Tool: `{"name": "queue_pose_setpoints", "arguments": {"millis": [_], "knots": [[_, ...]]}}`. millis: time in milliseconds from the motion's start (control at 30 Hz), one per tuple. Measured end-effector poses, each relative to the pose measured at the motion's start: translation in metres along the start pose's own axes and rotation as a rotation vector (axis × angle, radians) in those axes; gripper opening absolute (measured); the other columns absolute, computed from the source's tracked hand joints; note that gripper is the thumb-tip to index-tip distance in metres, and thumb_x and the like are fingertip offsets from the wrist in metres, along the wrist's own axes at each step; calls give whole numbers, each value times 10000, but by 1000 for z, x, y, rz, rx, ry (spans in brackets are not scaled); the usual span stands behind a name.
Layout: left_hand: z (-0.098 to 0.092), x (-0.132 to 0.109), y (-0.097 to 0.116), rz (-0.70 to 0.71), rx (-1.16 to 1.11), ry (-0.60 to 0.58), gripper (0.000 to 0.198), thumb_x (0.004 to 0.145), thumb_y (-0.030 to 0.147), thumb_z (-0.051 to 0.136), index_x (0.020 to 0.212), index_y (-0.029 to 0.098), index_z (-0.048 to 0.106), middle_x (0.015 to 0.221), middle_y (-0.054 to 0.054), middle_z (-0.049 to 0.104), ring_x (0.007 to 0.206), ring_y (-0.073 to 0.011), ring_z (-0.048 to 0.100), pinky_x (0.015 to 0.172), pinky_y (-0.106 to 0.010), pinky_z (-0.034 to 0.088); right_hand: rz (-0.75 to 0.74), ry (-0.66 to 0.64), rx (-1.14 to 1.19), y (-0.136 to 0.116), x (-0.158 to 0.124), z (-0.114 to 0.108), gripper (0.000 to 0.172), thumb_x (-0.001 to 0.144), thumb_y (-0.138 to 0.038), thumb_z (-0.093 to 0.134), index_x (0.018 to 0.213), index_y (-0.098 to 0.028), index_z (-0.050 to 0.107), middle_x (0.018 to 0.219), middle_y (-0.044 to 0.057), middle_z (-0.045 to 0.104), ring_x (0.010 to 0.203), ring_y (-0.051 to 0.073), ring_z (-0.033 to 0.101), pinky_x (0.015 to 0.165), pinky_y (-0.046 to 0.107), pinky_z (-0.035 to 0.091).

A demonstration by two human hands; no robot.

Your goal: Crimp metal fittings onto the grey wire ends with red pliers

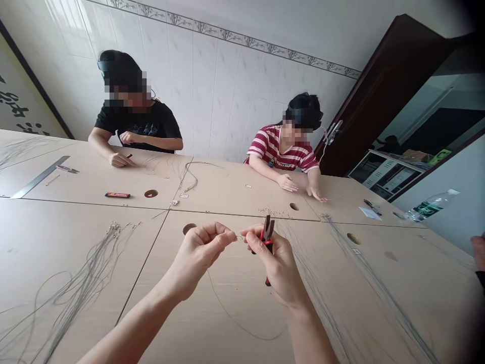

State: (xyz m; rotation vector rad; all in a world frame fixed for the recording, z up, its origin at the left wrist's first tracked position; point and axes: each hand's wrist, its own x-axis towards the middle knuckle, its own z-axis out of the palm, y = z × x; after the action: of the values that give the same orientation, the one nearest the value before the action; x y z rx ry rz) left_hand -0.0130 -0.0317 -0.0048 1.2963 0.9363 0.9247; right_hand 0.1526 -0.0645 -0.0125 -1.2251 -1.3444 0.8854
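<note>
My left hand [202, 253] pinches the end of a thin grey cord [227, 316], whose length loops down over the table in front of me. Facing it, my right hand [275, 260] holds small pliers [269, 230] with red and black handles, jaws pointing up. The right thumb and forefinger are pinched close to the cord's end. A tiny piece shows between the two hands, too small to name. To the left lies a bundle of grey cords [85, 275] with small metal ends. Another cord bundle [379, 283] stretches along the right.
Two people sit across the table [212, 192], hands on its top. On it are a steel ruler [40, 178], a red-and-black box cutter or marker-like item [117, 195], small metal pieces [275, 213], a pen [372, 207] and a plastic bottle [432, 206]. Round holes pierce the tabletop.
</note>
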Motion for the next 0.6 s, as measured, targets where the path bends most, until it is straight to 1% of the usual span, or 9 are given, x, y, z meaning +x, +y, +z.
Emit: {"name": "queue_pose_setpoints", "arguments": {"millis": [167,267,333,500,600], "knots": [[2,-1,1,0,29,8,301,806,465,628,695,189,587,495,85,236,490,-86,143,468,-257,128,-2,-41,14,2,-3,1,245,857,-458,620,859,-217,659,749,1,559,672,134,458,625,259,395],[3,-2,2,9,66,18,296,799,474,630,702,197,593,499,80,253,494,-93,169,469,-258,147,-13,-58,35,1,-4,2,216,857,-421,635,795,-215,623,728,-13,526,651,118,427,610,248,374],[3,-2,2,11,86,19,295,798,475,624,697,199,596,504,77,260,496,-96,179,471,-258,156,-18,-59,42,0,-4,3,230,860,-406,633,748,-211,586,704,-20,493,637,113,402,596,247,355],[2,-3,0,2,77,10,251,815,419,580,693,200,594,530,68,281,505,-98,194,473,-251,169,-8,-42,59,0,-3,4,238,854,-400,629,732,-206,568,696,-15,487,624,116,384,573,255,336],[2,-3,1,-4,70,24,217,795,395,588,700,201,605,531,65,320,503,-96,201,475,-249,181,-10,-40,68,0,-5,4,241,856,-400,627,730,-205,566,684,-19,473,626,115,381,575,252,332]]}}
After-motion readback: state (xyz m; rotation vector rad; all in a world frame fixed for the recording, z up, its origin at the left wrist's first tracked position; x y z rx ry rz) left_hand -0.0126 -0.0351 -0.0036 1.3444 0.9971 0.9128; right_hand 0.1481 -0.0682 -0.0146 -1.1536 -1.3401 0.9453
